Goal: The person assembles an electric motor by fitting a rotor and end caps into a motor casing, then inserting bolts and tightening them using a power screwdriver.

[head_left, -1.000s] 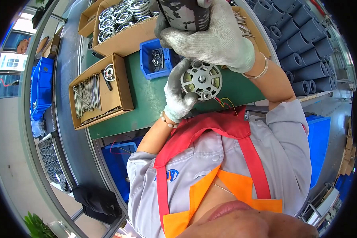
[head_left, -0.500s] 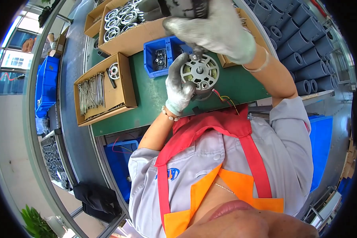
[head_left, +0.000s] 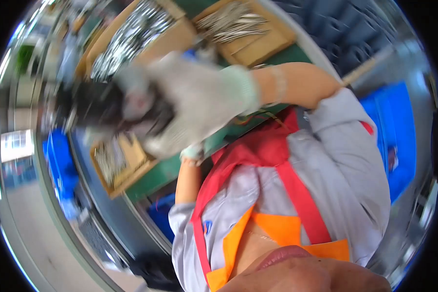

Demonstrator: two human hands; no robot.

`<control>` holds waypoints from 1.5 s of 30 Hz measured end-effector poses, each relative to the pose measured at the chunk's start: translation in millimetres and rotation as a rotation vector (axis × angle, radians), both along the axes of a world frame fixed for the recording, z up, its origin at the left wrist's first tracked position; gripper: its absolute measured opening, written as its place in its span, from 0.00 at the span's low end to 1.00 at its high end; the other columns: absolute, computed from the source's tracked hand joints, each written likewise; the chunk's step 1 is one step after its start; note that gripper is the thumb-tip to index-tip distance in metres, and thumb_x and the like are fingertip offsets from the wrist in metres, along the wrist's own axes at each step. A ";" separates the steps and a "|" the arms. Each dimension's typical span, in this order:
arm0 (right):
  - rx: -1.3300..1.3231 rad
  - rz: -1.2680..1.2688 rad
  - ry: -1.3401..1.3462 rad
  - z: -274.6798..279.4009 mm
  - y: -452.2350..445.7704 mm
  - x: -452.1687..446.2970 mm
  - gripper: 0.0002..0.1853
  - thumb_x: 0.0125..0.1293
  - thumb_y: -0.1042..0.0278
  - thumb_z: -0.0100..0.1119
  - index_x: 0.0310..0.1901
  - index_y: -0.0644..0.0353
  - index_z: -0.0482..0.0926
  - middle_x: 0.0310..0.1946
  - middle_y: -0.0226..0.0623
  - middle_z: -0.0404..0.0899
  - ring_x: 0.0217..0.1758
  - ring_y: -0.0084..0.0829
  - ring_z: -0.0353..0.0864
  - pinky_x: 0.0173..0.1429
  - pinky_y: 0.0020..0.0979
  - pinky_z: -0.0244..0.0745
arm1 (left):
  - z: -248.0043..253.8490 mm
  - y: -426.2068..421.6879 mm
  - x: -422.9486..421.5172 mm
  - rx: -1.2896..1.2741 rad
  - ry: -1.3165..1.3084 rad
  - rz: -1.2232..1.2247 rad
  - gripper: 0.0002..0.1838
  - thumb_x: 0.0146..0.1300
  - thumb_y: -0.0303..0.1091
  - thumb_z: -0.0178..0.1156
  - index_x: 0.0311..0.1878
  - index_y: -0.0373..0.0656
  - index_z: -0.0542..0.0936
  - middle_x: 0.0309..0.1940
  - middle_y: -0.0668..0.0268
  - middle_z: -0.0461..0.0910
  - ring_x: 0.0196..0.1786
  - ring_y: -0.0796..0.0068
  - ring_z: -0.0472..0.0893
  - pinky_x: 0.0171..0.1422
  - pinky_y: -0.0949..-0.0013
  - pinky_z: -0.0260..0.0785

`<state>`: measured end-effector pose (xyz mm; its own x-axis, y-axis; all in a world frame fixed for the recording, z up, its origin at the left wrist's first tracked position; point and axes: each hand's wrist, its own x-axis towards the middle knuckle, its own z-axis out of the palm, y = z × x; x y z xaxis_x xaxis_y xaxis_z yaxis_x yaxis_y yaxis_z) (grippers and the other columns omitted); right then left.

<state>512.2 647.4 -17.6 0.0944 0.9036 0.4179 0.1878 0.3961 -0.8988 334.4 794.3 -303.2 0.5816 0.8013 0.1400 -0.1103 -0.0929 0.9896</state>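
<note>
My right hand, in a pale glove, is closed round a dark power tool and held up close to the camera, both smeared by motion. Behind it, only the cuff and wrist of my left hand show; its fingers are hidden. Red and yellow wires lie near the front edge of the green table. The round motor is hidden behind my right hand.
An open carton of rods sits at the left, with cartons of shiny rings and thin metal pieces at the back. Grey tubes stand upper right. Blue bins flank the work area.
My right hand and the dark tool have swung left and nearer the camera, covering the motor and my left fingers. The whole view has shifted and tilted.
</note>
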 end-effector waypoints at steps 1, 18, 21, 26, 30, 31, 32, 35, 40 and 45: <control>0.004 0.072 0.027 2.5 0.5 2.3 0.24 0.44 0.62 0.70 0.45 0.60 0.77 0.29 0.39 0.83 0.33 0.32 0.84 0.42 0.35 0.79 | 18.7 -7.5 9.4 -0.071 -0.006 0.028 0.18 0.71 0.41 0.56 0.54 0.38 0.77 0.50 0.61 0.77 0.52 0.67 0.77 0.56 0.59 0.73; 0.010 -0.036 -0.026 16.2 45.0 49.5 0.25 0.62 0.68 0.61 0.60 0.63 0.70 0.43 0.35 0.83 0.37 0.18 0.79 0.46 0.27 0.79 | 112.1 -66.6 60.6 0.107 -0.255 -0.129 0.59 0.49 0.77 0.63 0.73 0.39 0.61 0.69 0.57 0.66 0.69 0.62 0.68 0.74 0.56 0.60; 0.190 -0.115 0.096 -12.0 61.3 35.9 0.21 0.50 0.64 0.68 0.46 0.63 0.78 0.28 0.36 0.82 0.28 0.25 0.81 0.36 0.29 0.77 | 109.2 -63.0 59.1 0.133 -0.228 -0.130 0.58 0.51 0.77 0.62 0.72 0.39 0.62 0.66 0.57 0.68 0.67 0.62 0.71 0.72 0.57 0.62; -0.083 0.070 0.129 3.6 47.1 39.4 0.18 0.50 0.65 0.68 0.41 0.58 0.74 0.24 0.34 0.81 0.26 0.27 0.81 0.35 0.32 0.78 | 96.2 -65.6 47.8 0.015 -0.090 -0.016 0.62 0.45 0.75 0.68 0.72 0.37 0.57 0.63 0.56 0.66 0.66 0.60 0.69 0.70 0.56 0.65; 0.172 -0.038 -0.008 1.4 49.5 38.8 0.19 0.51 0.67 0.69 0.45 0.61 0.76 0.26 0.30 0.79 0.28 0.22 0.75 0.38 0.31 0.76 | 106.5 -62.5 51.8 0.200 -0.158 -0.083 0.55 0.53 0.75 0.62 0.70 0.39 0.61 0.59 0.57 0.70 0.62 0.61 0.73 0.67 0.58 0.67; 0.163 0.000 0.006 -2.1 53.1 40.2 0.20 0.51 0.67 0.70 0.46 0.62 0.76 0.26 0.30 0.79 0.29 0.21 0.75 0.39 0.31 0.76 | 103.3 -61.3 51.3 0.267 -0.140 -0.086 0.53 0.56 0.77 0.55 0.70 0.39 0.62 0.60 0.55 0.70 0.62 0.59 0.73 0.67 0.56 0.67; 0.149 0.042 0.020 0.3 54.7 41.8 0.21 0.51 0.67 0.70 0.47 0.63 0.76 0.27 0.29 0.79 0.30 0.21 0.75 0.39 0.31 0.76 | 106.6 -62.5 54.0 0.330 -0.122 -0.082 0.52 0.60 0.78 0.48 0.70 0.40 0.63 0.62 0.53 0.70 0.63 0.57 0.73 0.68 0.54 0.67; 0.125 -0.048 -0.026 14.7 47.7 53.3 0.26 0.55 0.65 0.68 0.54 0.64 0.72 0.33 0.33 0.79 0.32 0.21 0.76 0.40 0.31 0.76 | 112.8 -64.4 57.8 0.273 -0.212 -0.156 0.51 0.60 0.75 0.52 0.72 0.40 0.60 0.64 0.53 0.68 0.64 0.59 0.72 0.69 0.54 0.66; 0.395 -0.324 -0.333 -38.9 1.7 88.6 0.39 0.66 0.60 0.60 0.72 0.73 0.55 0.70 0.64 0.60 0.72 0.57 0.65 0.75 0.45 0.60 | 95.7 -62.0 42.4 -0.075 -0.133 -0.406 0.58 0.43 0.48 0.82 0.74 0.41 0.58 0.64 0.58 0.72 0.63 0.62 0.76 0.68 0.57 0.71; -0.008 -0.215 -0.192 -176.1 -52.0 48.5 0.29 0.69 0.63 0.51 0.69 0.67 0.66 0.66 0.51 0.70 0.70 0.48 0.69 0.76 0.42 0.57 | 113.8 -48.6 54.8 0.000 0.189 -0.553 0.46 0.38 0.35 0.81 0.64 0.42 0.71 0.57 0.64 0.79 0.58 0.71 0.79 0.67 0.64 0.72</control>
<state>560.7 595.4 -193.7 0.2037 0.8747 0.4399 0.4335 0.3223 -0.8416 389.2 745.7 -189.3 0.9286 0.3710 -0.0064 0.0356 -0.0721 0.9968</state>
